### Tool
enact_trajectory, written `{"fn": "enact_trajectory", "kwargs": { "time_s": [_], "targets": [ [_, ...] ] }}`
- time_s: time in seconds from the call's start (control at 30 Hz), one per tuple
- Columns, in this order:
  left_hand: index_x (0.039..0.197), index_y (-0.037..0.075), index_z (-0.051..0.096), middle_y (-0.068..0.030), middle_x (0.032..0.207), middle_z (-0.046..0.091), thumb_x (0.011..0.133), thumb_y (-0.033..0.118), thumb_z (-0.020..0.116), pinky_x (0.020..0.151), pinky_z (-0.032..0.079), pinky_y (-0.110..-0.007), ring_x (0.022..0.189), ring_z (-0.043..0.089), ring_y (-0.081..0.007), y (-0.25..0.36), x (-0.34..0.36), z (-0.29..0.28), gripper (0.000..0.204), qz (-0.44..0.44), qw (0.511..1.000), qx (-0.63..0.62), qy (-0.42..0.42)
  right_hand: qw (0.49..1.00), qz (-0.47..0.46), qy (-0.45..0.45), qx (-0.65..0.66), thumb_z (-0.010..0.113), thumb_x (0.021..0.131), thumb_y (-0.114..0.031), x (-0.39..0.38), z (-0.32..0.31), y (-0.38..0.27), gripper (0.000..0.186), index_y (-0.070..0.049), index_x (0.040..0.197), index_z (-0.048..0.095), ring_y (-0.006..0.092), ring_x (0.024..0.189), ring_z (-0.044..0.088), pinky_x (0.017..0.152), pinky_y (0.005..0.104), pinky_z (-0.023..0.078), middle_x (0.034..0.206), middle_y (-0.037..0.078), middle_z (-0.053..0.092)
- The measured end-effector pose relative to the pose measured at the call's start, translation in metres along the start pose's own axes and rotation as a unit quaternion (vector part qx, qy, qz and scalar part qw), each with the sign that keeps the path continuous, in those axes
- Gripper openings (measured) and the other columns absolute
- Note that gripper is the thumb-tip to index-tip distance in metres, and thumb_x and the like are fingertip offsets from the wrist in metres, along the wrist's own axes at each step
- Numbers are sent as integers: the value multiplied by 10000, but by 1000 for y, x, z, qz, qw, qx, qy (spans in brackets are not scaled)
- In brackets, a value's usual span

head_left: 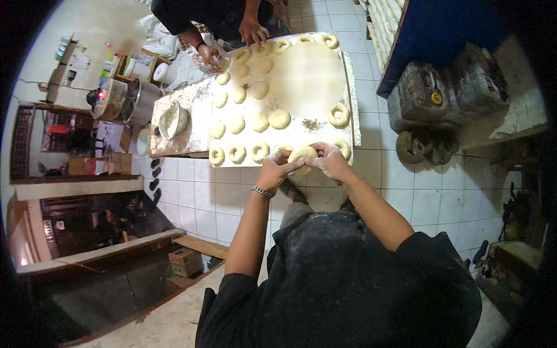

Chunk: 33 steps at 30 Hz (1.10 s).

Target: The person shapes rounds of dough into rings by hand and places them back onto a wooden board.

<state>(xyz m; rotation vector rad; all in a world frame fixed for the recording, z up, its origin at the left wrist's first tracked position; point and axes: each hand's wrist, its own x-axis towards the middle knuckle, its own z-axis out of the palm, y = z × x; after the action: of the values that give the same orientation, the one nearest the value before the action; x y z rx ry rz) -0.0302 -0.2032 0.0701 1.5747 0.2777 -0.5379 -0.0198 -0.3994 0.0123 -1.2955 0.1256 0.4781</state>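
Note:
Both my hands hold a pale piece of dough (302, 153) at the near edge of the floured board (191, 123). My left hand (278, 169) pinches its left side, and my right hand (329, 163) grips its right side. Whether the piece has a hole through it, I cannot tell. Left of my hands, dough rings (259, 152) lie in a row along the near edge. Beyond them sit several round, flattened dough pieces (279, 119). Another dough ring (339, 115) lies near the board's right edge, and more rings are along the far edge.
Across the table, a co-worker's hands (253, 31) touch dough pieces. A metal bowl (173, 120) stands at the table's left, near large pots (142, 100). A blurred patch hides part of the board's right side. Dirty jerrycans (420, 95) stand at the right.

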Motion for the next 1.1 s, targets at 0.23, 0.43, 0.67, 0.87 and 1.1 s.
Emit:
{"fn": "enact_trajectory", "kwargs": {
  "time_s": [0.23, 0.43, 0.67, 0.87, 1.1],
  "targets": [
    [1052, -50, 633, -118, 973, 696, 769, 72, 751, 756, 531, -292, 826, 667, -161, -34, 0, -39, 330, 118, 975, 156, 104, 982, 69, -55, -169, 751, 813, -127, 8, 48, 17, 506, 79, 1239, 571, 136, 894, 648, 791, 271, 516, 1037, 116, 697],
    [1078, -1, 650, -105, 934, 697, 869, 284, 607, 724, 520, -350, 835, 664, -212, -88, -9, -105, 356, 228, 925, 251, 169, 935, 25, 86, -342, 727, 793, -214, 21, 131, 31, 417, -41, 1166, 659, 154, 862, 643, 766, 306, 511, 940, 81, 704],
    [1089, 48, 663, -41, 877, 682, 970, 651, 417, 743, 497, -277, 801, 634, -134, -103, -7, -188, 662, -29, 962, -204, -177, 863, -28, 42, -503, 737, 725, -242, 13, 206, 34, 446, -56, 1123, 661, 323, 1032, 645, 892, 427, 499, 1074, 201, 680],
    [1071, 21, 672, -69, 961, 705, 1012, 505, 459, 756, 522, -358, 848, 661, -200, -97, 11, -171, 532, -17, 968, -176, -175, 861, 107, 189, -459, 723, 747, -341, -1, 213, 39, 631, -59, 1297, 596, 270, 1017, 644, 894, 365, 503, 1088, 175, 689],
    [1344, -23, 521, -115, 1082, 668, 1003, 586, 403, 812, 525, -410, 945, 652, -254, -91, 22, -120, 708, -57, 972, -162, -160, 987, 91, 129, -10, 610, 958, -294, 5, 167, 32, 245, -53, 969, 650, 142, 789, 614, 716, 297, 482, 861, 38, 643]
  ]
}}
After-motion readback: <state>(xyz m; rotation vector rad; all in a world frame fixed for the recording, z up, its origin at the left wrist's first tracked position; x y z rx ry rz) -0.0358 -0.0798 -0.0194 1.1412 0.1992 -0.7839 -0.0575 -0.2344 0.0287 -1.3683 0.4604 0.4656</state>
